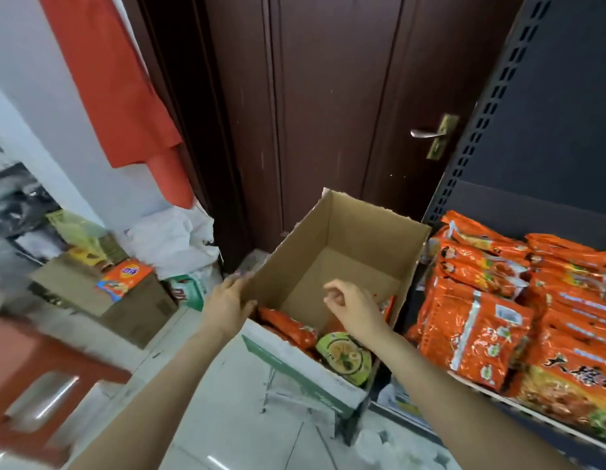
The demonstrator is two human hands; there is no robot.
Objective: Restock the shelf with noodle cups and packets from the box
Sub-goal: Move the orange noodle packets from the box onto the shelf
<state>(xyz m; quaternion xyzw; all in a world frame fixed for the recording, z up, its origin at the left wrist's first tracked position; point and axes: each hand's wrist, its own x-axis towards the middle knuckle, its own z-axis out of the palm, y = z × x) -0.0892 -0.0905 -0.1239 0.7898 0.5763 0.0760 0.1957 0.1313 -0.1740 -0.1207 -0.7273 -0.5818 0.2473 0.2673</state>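
Box (332, 266) on the floor by the shelf (491, 393) looks nearly emptied: a few packets (288, 329) and one cup (345, 357) left. Left hand (228, 300) grips its wall; right hand (354, 305) hovers inside, loosely curled, holding nothing.

The right hand (354, 308) and forearm cover part of the box (328, 252) contents, including one edge of the green noodle cup (345, 357). The orange packets (518, 300) on the shelf (498, 398) are cut off by the right edge. The red object (33, 378) at lower left is blurred.
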